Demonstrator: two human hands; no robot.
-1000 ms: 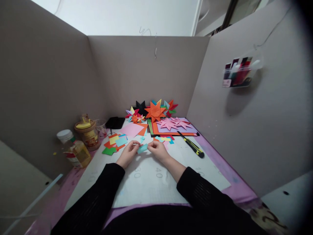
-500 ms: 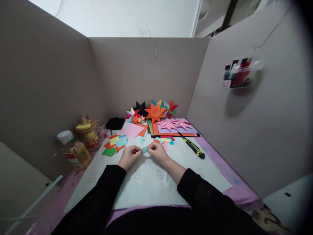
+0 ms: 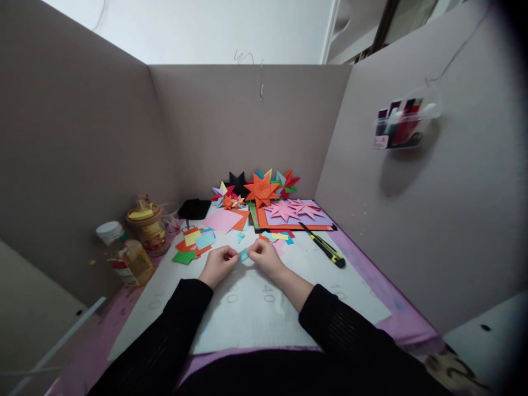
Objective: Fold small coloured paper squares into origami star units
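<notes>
My left hand point(image 3: 218, 263) and my right hand point(image 3: 266, 256) pinch a small light blue paper piece point(image 3: 243, 254) between their fingertips, just above the white cutting mat point(image 3: 247, 308). The paper looks folded short, and most of it is hidden by my fingers. Behind my hands lie small coloured paper scraps point(image 3: 194, 243) on the left and more paper bits point(image 3: 279, 236) on the right. A pink paper square point(image 3: 223, 220) lies further back.
Folded paper stars point(image 3: 260, 188) stand at the back wall, and pink stars point(image 3: 293, 208) lie on stacked sheets. A yellow-black utility knife point(image 3: 324, 247) lies to the right. A bottle point(image 3: 124, 254) and a jar point(image 3: 146, 224) stand at left. Cardboard walls enclose the desk.
The blue paper looked longer a second ago; now it is shorter between my fingertips, and my hands have drawn closer together.
</notes>
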